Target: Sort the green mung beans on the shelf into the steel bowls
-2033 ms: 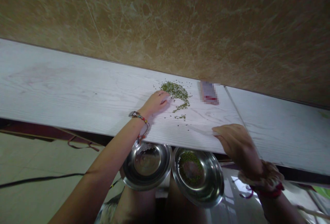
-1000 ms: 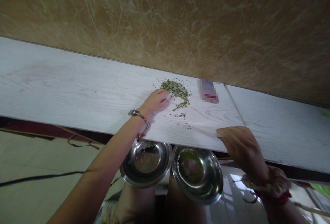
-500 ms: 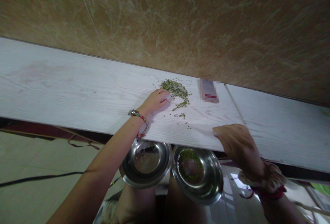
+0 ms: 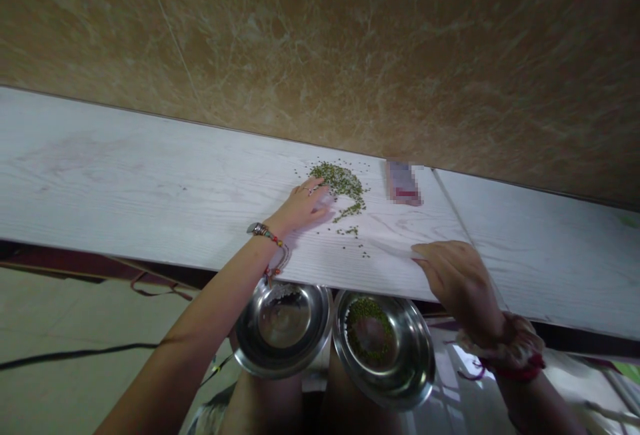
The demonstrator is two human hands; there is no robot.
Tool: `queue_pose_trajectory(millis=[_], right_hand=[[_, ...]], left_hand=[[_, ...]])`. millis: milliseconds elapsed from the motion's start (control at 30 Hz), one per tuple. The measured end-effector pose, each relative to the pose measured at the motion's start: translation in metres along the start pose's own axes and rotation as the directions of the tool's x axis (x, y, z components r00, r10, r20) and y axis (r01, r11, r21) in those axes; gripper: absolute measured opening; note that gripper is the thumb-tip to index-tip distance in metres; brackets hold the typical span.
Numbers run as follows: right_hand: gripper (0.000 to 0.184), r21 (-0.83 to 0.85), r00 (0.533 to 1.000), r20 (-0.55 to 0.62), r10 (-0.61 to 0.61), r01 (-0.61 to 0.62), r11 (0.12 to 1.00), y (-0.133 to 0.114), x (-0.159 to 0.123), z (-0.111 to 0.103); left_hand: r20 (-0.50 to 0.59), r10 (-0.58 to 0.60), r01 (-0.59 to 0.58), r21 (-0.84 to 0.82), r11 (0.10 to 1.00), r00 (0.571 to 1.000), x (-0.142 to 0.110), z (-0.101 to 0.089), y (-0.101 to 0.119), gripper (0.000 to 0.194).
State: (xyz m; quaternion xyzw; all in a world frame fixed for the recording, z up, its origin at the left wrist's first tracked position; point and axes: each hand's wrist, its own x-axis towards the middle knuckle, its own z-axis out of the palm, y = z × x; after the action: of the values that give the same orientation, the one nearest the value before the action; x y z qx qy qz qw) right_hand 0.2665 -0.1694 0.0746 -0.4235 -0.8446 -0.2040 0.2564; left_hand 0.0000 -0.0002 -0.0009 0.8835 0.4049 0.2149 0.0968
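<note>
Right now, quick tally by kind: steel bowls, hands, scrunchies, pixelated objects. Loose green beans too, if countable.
Steel bowls: 2 (left bowl, right bowl)
Hands: 2 (left hand, right hand)
Scrunchie: 1
Pixelated object: 1
Total: 6, excluding green beans, too many and too small to count.

Counter [image 4: 225,201]: white, wood-grained, long; a seam [image 4: 455,208] crosses from back edge toward front. Green beans [image 4: 345,181] lie loose in a patch nearer the back edge, left of the seam; a thin trail and strays reach toward the front edge. Pixelated flat object [image 4: 404,185] near the back edge, between beans and seam; identity unclear.
</note>
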Motion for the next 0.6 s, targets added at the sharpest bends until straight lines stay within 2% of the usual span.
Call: queue_pose_trajectory(millis=[333, 467, 600], right_hand=[[0.02, 0.072, 0.999, 0.008, -0.038, 0.037, 0.997, -0.005, 0.001, -0.002], [0.018, 0.074, 0.999, -0.005, -0.045, 0.046, 0.996, -0.006, 0.002, -0.002], [0.016, 0.019, 0.997, -0.006, -0.074, 0.074, 0.997, -0.007, 0.006, 0.0]], left_hand=[[0.054, 0.042, -0.045, 0.051, 0.998, 0.998, -0.006, -0.002, 0.004, 0.05], [0.104, 0.129, -0.135, 0.045, 0.99, 0.986, -0.031, -0.016, 0.0, 0.052], [0.162, 0.13, -0.14, 0.052, 0.989, 0.978, -0.059, -0.029, -0.003, 0.061]])
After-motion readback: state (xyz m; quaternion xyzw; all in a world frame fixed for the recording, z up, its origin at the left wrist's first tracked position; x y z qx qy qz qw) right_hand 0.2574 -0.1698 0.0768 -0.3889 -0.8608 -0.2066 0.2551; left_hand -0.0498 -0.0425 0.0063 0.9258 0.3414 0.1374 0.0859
